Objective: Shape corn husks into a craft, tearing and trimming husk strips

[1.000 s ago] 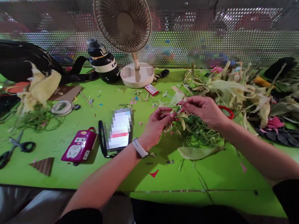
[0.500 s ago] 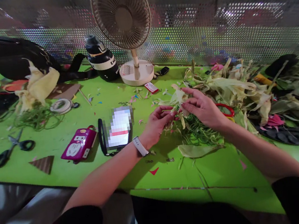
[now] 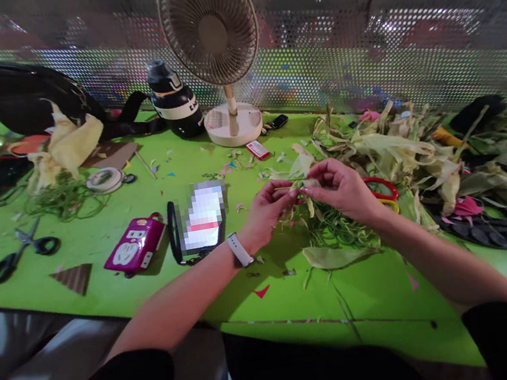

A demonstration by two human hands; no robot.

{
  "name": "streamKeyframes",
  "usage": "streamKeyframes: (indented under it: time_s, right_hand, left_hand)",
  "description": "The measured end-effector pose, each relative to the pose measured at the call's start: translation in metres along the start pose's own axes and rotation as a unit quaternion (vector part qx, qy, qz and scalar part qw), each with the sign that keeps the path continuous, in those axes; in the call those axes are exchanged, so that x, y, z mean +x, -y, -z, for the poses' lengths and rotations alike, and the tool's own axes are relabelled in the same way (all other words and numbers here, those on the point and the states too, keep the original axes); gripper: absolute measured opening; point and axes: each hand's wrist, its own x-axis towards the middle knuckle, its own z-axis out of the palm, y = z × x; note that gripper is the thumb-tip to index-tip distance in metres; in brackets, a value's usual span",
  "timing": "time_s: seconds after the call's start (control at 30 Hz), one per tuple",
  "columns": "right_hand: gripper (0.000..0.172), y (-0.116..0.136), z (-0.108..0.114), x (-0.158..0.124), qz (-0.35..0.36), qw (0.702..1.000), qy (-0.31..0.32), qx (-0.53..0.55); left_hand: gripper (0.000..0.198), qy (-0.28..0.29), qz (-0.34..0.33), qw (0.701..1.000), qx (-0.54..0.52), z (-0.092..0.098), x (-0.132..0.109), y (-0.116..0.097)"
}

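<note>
My left hand (image 3: pixel 267 208) and my right hand (image 3: pixel 340 187) meet above the green table (image 3: pixel 377 289), both pinched on a small pale corn-husk piece (image 3: pixel 302 183) between the fingertips. A white watch band sits on my left wrist. Under the hands lies a tangle of thin green strands (image 3: pixel 338 229) and a loose husk leaf (image 3: pixel 335 256). A big heap of dried corn husks (image 3: pixel 402 149) spreads to the right. Red-handled scissors (image 3: pixel 382 188) show just behind my right hand.
A phone (image 3: pixel 200 219) and a magenta power strip (image 3: pixel 134 245) lie left of my hands. Black scissors (image 3: pixel 16 254), a tape roll (image 3: pixel 103 180), more husks and a black bag (image 3: pixel 27 101) are at far left. A desk fan (image 3: pixel 214 41) and bottle (image 3: pixel 173 103) stand by the perforated metal wall.
My right hand has shifted slightly and its fingers have curled back toward the left hand on the husk piece. The left hand has barely moved.
</note>
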Motion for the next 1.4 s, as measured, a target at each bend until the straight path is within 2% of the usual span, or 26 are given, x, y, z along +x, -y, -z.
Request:
streamKeyframes:
  time_s: [0.13, 0.43, 0.53, 0.7, 0.9, 1.2, 1.4]
  right_hand:
    - [0.042, -0.0002, 0.0015, -0.0008, 0.029, 0.997, -0.003, -0.066]
    - [0.017, -0.0017, 0.0007, -0.0019, 0.082, 0.985, -0.038, -0.145]
    - [0.018, -0.0022, 0.0013, -0.0010, 0.109, 0.977, -0.037, -0.177]
    - [0.021, -0.0034, 0.0031, -0.0005, 0.116, 0.968, -0.064, -0.212]
    - [0.020, -0.0067, 0.0026, -0.0006, 0.185, 0.944, -0.062, -0.265]
    - [0.015, -0.0071, 0.0020, -0.0014, 0.193, 0.935, -0.064, -0.291]
    - [0.014, -0.0046, 0.0046, -0.0013, 0.239, 0.915, -0.094, -0.311]
  left_hand:
    - [0.032, -0.006, -0.005, 1.000, 0.011, -0.0013, -0.0008, -0.0013]
    - [0.035, -0.002, -0.019, 1.000, 0.008, 0.0019, 0.0011, 0.0019]
    - [0.034, -0.002, -0.011, 1.000, 0.007, 0.0016, 0.0005, 0.0024]
    - [0.031, -0.010, -0.002, 1.000, 0.004, -0.0009, -0.0012, 0.0014]
    - [0.032, -0.021, 0.015, 1.000, 0.000, -0.0015, -0.0012, 0.0016]
    - [0.036, -0.014, 0.011, 1.000, -0.010, -0.0008, -0.0015, 0.0039]
    - [0.038, -0.002, 0.006, 1.000, -0.008, -0.0022, -0.0026, 0.0026]
